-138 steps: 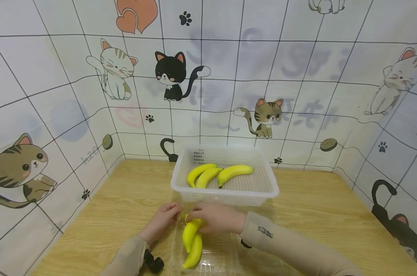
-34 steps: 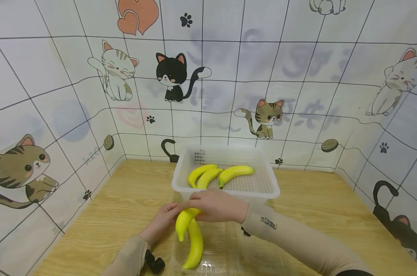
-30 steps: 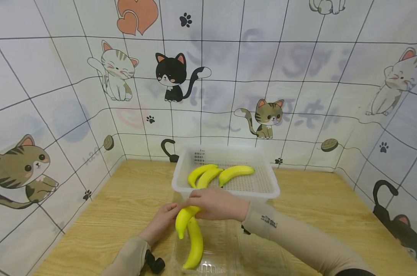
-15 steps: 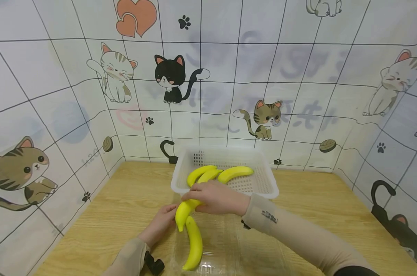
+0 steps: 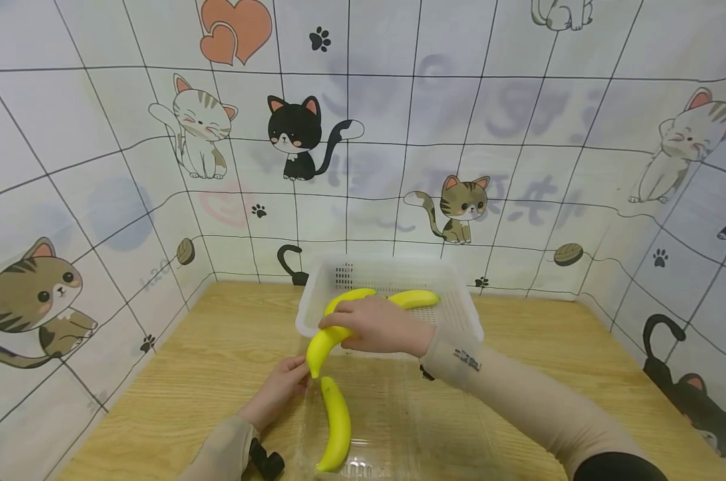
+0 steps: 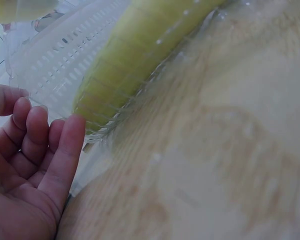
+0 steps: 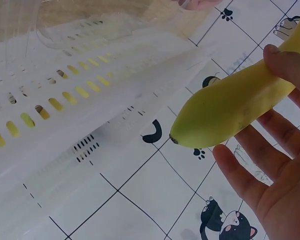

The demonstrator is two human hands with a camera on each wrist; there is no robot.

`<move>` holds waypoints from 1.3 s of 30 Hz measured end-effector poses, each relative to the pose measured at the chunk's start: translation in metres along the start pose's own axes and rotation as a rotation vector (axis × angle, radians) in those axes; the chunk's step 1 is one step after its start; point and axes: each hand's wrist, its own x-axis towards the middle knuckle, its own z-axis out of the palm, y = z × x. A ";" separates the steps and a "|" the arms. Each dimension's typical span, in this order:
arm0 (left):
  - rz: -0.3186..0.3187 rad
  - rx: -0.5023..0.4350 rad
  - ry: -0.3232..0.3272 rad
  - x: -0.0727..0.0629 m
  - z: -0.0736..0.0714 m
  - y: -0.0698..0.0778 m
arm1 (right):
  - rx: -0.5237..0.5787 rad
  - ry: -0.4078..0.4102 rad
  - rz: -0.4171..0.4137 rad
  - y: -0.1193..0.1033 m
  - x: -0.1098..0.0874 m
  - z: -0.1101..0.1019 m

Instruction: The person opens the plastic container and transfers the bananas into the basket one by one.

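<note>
My right hand (image 5: 381,325) grips a yellow banana (image 5: 320,349) between thumb and fingers, beside the near rim of the white basket in the head view. In the right wrist view, the dark tip of that banana (image 7: 210,120) points toward the basket. My left hand (image 5: 280,389) pinches the edge of a clear plastic box (image 5: 387,414) at its far left corner. Another banana (image 5: 337,427) lies lengthwise along the box's left side; the left wrist view shows that banana (image 6: 135,60) through the transparent wall.
The white perforated basket (image 5: 469,314) stands behind the box, against the cat-patterned wall covering (image 5: 375,153). Bananas (image 5: 419,298) lie inside it, partly hidden by my right hand. Both rest on a wood-grain table (image 5: 537,361).
My right hand has lifted one banana off the other in the clear box and moved it up and away from me toward the basket. The left hand stays at the box's corner.
</note>
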 end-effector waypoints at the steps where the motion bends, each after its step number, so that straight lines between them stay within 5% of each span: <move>1: -0.002 -0.002 0.003 0.000 0.000 0.000 | -0.005 0.005 0.002 0.001 0.000 -0.001; 13: -0.027 -0.018 0.034 0.002 0.004 0.002 | -0.043 0.035 0.066 0.026 -0.003 0.002; 39: -0.015 0.017 0.055 0.000 0.004 0.006 | 0.005 -0.093 0.296 0.064 -0.009 0.003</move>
